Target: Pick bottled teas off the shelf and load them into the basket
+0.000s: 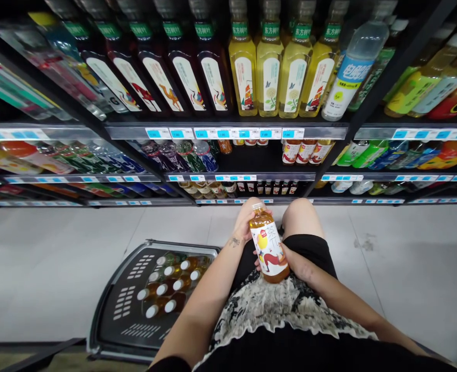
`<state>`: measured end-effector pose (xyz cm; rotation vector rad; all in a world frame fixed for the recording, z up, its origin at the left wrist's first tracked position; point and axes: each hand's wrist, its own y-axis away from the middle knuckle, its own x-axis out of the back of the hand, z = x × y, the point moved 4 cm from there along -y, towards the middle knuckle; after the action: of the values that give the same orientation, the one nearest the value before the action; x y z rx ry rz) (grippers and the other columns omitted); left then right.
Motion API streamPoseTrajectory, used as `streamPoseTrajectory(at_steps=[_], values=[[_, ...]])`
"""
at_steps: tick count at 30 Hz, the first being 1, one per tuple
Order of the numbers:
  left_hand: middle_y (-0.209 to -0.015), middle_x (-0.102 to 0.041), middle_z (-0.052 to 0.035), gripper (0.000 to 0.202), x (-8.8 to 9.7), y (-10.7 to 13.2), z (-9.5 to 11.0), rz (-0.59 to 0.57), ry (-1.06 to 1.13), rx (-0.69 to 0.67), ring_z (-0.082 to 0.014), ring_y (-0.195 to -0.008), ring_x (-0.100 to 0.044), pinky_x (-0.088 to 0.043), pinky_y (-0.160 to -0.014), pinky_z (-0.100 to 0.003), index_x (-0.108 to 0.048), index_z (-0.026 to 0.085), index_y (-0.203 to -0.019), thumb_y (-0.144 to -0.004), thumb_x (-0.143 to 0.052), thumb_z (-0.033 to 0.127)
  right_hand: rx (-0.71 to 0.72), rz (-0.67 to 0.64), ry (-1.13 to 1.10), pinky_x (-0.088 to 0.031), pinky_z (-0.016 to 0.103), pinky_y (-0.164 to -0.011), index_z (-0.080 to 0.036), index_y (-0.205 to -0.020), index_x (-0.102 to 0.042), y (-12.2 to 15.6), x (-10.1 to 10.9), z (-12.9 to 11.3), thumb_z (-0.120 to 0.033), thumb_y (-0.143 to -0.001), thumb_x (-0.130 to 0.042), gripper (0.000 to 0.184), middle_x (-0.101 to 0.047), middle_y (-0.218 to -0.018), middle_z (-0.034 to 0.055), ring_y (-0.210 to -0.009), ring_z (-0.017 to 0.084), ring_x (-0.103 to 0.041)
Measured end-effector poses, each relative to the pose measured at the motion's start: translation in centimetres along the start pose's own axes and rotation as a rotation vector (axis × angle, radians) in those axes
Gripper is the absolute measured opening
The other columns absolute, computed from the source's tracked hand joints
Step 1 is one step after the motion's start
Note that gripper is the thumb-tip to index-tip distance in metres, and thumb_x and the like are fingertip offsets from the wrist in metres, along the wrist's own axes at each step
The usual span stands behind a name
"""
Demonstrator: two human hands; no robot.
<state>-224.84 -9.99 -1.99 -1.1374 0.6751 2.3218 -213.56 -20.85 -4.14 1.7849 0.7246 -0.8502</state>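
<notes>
A bottle of amber tea drink (269,248) with a white illustrated label rests tilted in my lap, its clear cap pointing toward the shelves. My left hand (245,223) is closed around its upper left side, near the neck. Lower down, my right hand (286,254) wraps the bottle from the right, and its fingertips show at the left edge of the label. Part of each hand is hidden behind the bottle. On the floor to my left stands a dark shopping basket (108,320) holding several white-capped bottles (178,284).
Shelves of bottled drinks span the view ahead, with a price-tag rail (228,133) along the upper shelf. Dark bottles (180,67) and yellow bottles (270,72) line that shelf. Below, a gap separates small bottles (304,152) from others. Pale tiled floor (399,248) extends right.
</notes>
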Motion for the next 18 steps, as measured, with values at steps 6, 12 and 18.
streamPoseTrajectory(at_steps=[6,12,18], values=[[-0.138,-0.063,-0.0171,0.070,-0.8,0.4,0.0,-0.023,0.021,-0.098,-0.0381,-0.136,-0.052,-0.040,-0.114,-0.046,-0.073,0.011,-0.113,-0.067,-0.080,0.063,-0.001,0.037,-0.101,-0.059,0.041,-0.068,-0.004,-0.109,-0.064,0.7,-0.6,0.0,-0.083,-0.093,-0.015,0.094,-0.074,-0.087,0.0208,-0.073,0.028,-0.074],[-0.154,-0.047,-0.0179,0.083,-3.0,-0.2,-0.1,-0.172,-0.006,-0.112,-0.0407,-0.151,-0.028,-0.031,-0.122,-0.050,-0.072,0.013,-0.118,-0.061,-0.081,0.072,0.024,0.041,-0.155,-0.058,0.042,-0.069,-0.007,-0.114,-0.062,1.9,-0.5,0.0,-0.085,-0.092,-0.017,0.093,-0.074,-0.089,0.0195,-0.076,0.029,-0.074],[-0.142,-0.059,-0.0210,0.094,-3.5,0.0,-0.7,-0.212,0.024,0.018,-0.0478,-0.142,-0.041,-0.030,-0.119,-0.060,-0.068,0.017,-0.122,-0.043,-0.094,0.061,0.088,0.025,-0.194,-0.058,0.042,-0.072,-0.012,-0.113,-0.063,2.7,-1.0,-0.2,-0.082,-0.093,-0.024,0.082,-0.075,-0.095,0.0169,-0.082,0.030,-0.074]])
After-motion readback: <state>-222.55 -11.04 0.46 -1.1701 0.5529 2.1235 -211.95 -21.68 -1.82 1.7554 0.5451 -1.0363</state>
